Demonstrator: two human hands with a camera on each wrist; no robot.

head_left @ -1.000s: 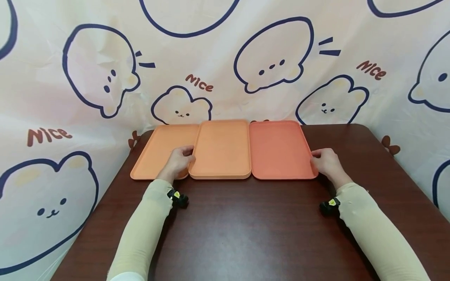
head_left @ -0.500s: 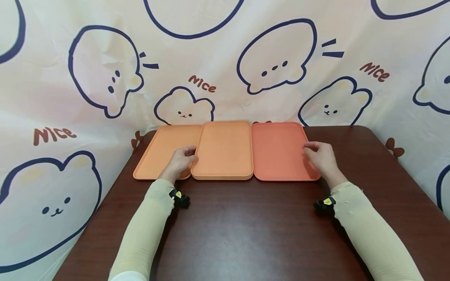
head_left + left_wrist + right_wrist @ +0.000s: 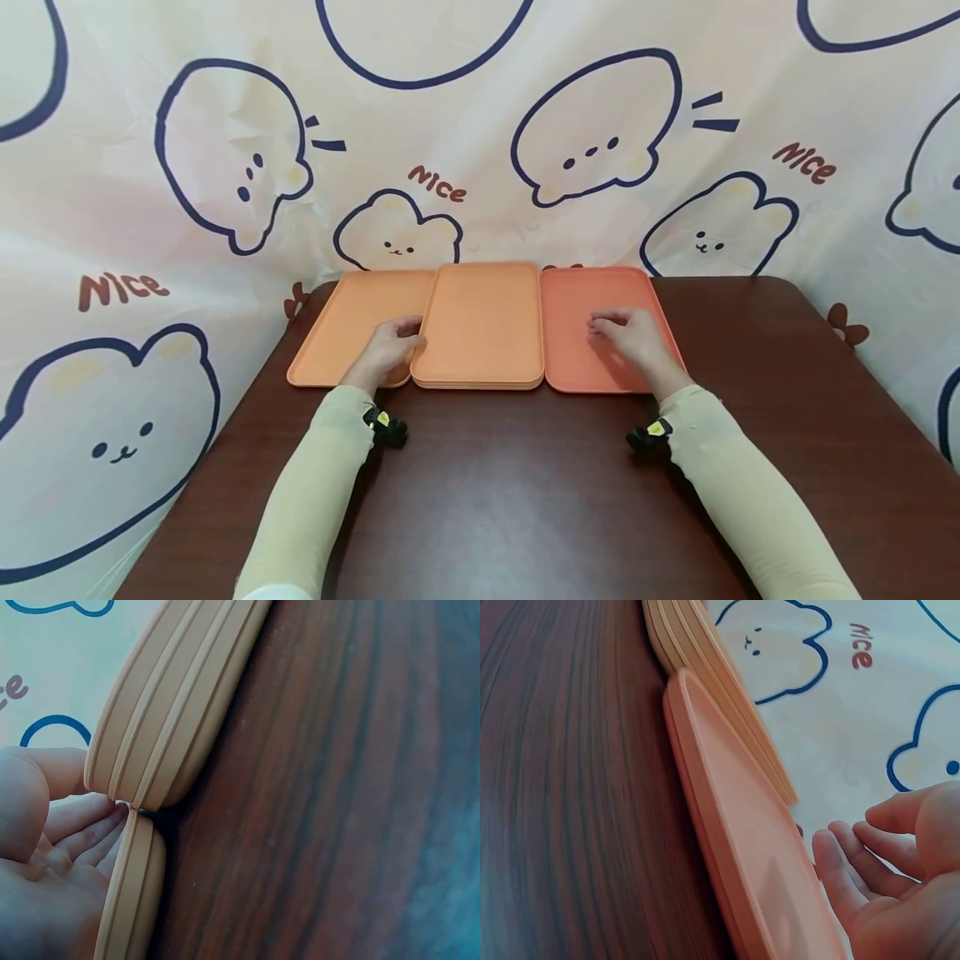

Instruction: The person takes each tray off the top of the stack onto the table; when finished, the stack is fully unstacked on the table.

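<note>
A stack of light orange trays [image 3: 480,325] lies at the back middle of the table. My left hand [image 3: 388,343] holds its left edge; in the left wrist view the thumb [image 3: 64,769] lies at the top rim and the fingertips are lower, partly hidden by the trays. Beneath that hand is another light orange tray [image 3: 352,325], left of the stack. A coral-red tray [image 3: 566,333] lies directly right of the stack. Above it hovers my right hand [image 3: 633,337], holding nothing, its fingers [image 3: 844,877] loosely bent and apart from the thumb.
The dark brown wooden table [image 3: 510,500] extends in front and to the right of the trays. Close behind them hangs a cream curtain [image 3: 480,125] with cartoon bears, and it continues along both sides. Each wrist carries a small black camera, such as the left one [image 3: 386,427].
My right hand has left the red tray's right edge and moved left over that tray. The left hand keeps its place at the stack. The view has shifted slightly.
</note>
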